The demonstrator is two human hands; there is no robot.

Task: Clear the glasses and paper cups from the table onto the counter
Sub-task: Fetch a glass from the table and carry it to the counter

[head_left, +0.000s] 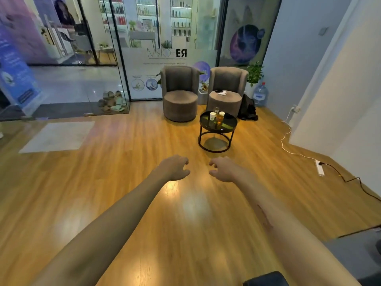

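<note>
Nearest us, a dark object (266, 279) sits at the bottom edge, cut off by the frame. Both our forearms reach forward over the wood floor (127, 182). We note the left hand (175, 168) and right hand (223, 169) held side by side, apart, fingers loosely curled and half open; neither grips anything.

To the right, a white power strip (319, 167) lies on the floor with a white cable and a black cable running from it. To the left, a pale mat (59, 135) lies flat.

Beyond the hands stands a round black table (228, 125). On it we count two paper cups (212, 116), a glass (219, 120) of amber liquid and a clear glass (216, 110) behind, grouped close together at the far left of the top. Open floor lies between hands and table.

Behind the table stand two grey armchairs (179, 93); the right one carries a small white item (221, 92). A dark bag (248, 109), a water jug (260, 94) and a plant (255, 73) stand by the right wall.

On the glass partition (144, 65) we read mirrored lettering, "REFORM"; the smaller print below is illegible.
</note>
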